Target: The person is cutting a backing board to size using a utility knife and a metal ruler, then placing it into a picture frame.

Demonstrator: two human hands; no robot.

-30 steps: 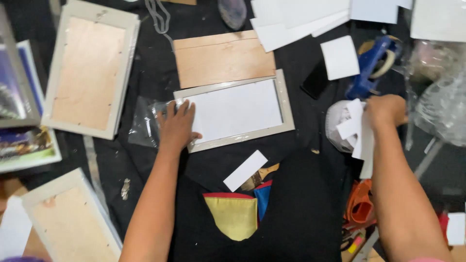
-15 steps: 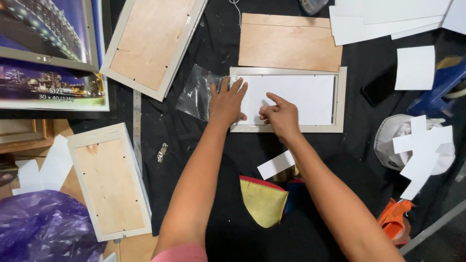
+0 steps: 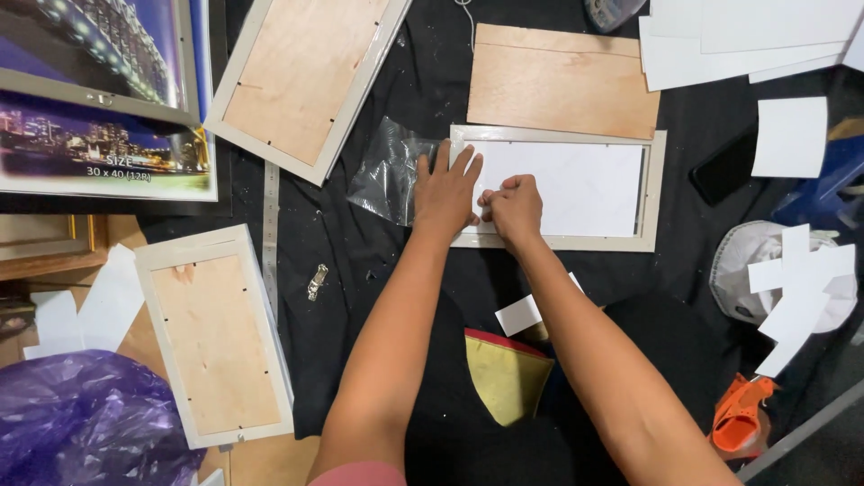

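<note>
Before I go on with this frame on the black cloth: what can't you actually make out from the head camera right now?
- Head view: the right hand curls over the pale frame; whatever its fingertips pinch is hidden.
- The left hand covers the frame's left end.
- The orange tool is partly behind the right forearm.
- The purple bag is cut off by the bottom edge.

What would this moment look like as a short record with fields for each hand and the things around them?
Left hand: left hand pressed flat on the left end of the pale picture frame
Right hand: right hand with fingers curled, pinching at the white sheet inside that frame
Under the frame: black cloth
Behind it: loose wooden backing board
Beside left hand: crumpled clear plastic
Elsewhere: two frames lying face down, one upper left, one lower left
</note>
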